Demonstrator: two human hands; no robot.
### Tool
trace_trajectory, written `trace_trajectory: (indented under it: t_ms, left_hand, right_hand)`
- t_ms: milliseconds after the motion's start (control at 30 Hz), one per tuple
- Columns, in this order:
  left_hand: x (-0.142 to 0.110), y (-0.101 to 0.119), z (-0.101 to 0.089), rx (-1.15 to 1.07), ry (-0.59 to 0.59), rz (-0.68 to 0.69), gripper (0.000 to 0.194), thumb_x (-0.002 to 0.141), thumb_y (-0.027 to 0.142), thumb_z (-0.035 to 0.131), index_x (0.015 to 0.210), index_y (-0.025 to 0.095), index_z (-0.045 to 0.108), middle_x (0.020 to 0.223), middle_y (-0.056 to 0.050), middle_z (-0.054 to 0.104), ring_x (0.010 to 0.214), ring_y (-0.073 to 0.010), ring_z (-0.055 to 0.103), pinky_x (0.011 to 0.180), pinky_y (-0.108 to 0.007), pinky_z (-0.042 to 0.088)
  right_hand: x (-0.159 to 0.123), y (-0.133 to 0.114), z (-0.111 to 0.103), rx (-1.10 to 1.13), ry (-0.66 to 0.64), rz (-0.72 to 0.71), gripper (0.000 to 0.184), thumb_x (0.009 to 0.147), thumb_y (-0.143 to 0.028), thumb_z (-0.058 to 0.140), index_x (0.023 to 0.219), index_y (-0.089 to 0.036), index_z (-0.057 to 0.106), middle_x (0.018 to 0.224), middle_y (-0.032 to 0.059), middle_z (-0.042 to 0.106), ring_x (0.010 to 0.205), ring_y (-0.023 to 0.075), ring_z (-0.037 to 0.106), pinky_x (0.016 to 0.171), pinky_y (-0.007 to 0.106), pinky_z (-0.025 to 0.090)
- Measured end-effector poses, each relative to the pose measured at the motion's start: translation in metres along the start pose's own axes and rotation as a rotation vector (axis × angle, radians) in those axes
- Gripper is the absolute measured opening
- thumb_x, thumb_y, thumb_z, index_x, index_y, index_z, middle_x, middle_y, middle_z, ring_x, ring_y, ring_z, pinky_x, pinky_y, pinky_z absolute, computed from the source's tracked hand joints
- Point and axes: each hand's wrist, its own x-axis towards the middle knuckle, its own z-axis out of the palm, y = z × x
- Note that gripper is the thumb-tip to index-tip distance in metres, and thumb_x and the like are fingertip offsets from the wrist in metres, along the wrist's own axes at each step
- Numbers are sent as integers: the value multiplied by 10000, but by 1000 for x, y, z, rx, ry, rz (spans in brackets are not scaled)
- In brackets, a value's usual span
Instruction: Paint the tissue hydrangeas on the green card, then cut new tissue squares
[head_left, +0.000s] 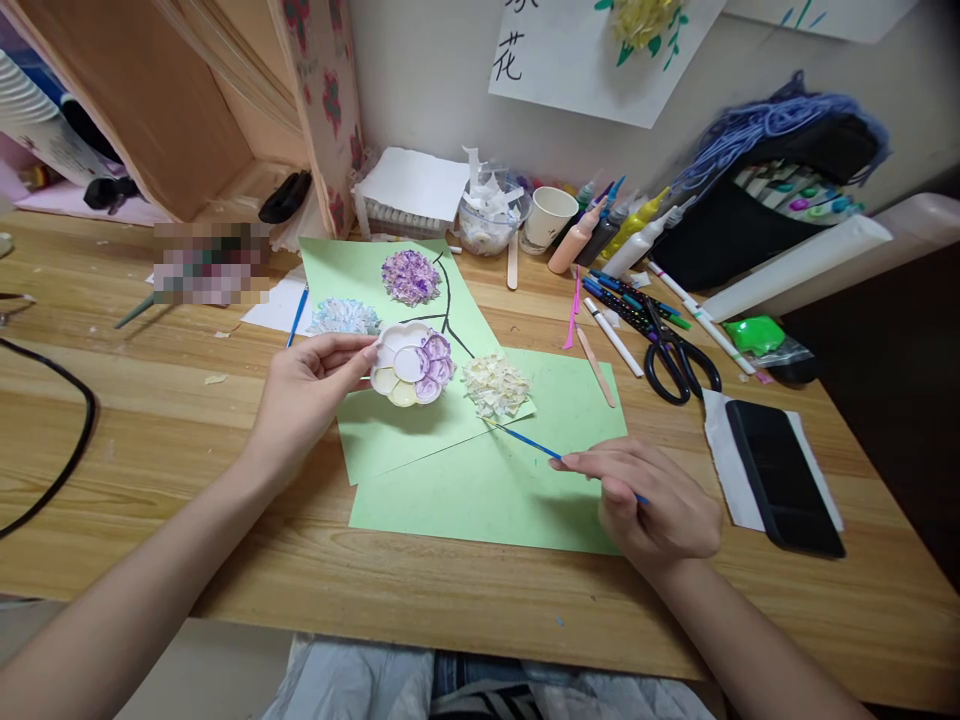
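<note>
My left hand point(311, 385) pinches the rim of a small white flower-shaped paint palette point(409, 364), with purple paint in its right wells and pale yellow in its lower left ones. In my right hand point(652, 495) is a thin blue paintbrush point(529, 440), its tip at the lower edge of a cream-yellow paper flower point(496, 385). That flower lies on overlapping green paper sheets point(465, 500). Farther back are a purple flower point(411, 277) and a pale blue flower point(345, 316), partly behind the palette. Dark drawn stems point(448, 300) run between the flowers.
To the right lie black scissors point(679, 365), several pens, a wooden stick point(596, 370) and a phone point(784, 475) on white paper. Paint bottles point(577, 238), a paper cup point(549, 218) and a tub of paper scraps point(491, 215) stand along the wall. A black cable point(82, 440) curves at left.
</note>
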Motion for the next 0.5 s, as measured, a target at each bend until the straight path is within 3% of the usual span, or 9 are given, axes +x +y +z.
trace_trajectory:
  t_ms: [267,400,500]
  left_hand:
    - [-1,-2,3,-6,-38,-22,304,693,363,727,913,155,699,892,-53,732,834,-187,682,698,-258,584]
    - [-3,-4,5,-18,-82,-22,311,700,364,722,920,146,693,884,-60,733,798,-172,682,699,-251,574]
    - [-3,-7,7,-29,-115,-24,317,696,371,725,911,140,691,904,-72,733,787,-170,682,708,-255,570]
  right_hand:
    - [-9,0,-2,2,144,124,297,939,-352,407,984,-218,668,741,50,728,647,180,679,525,316,518]
    - [-5,-1,5,159,130,149,297,951,-318,379,1016,-208,647,801,63,725,720,195,688,548,332,524]
    - [-2,-2,10,227,44,118,293,955,-291,371,1046,-198,633,850,75,725,773,198,686,587,342,529]
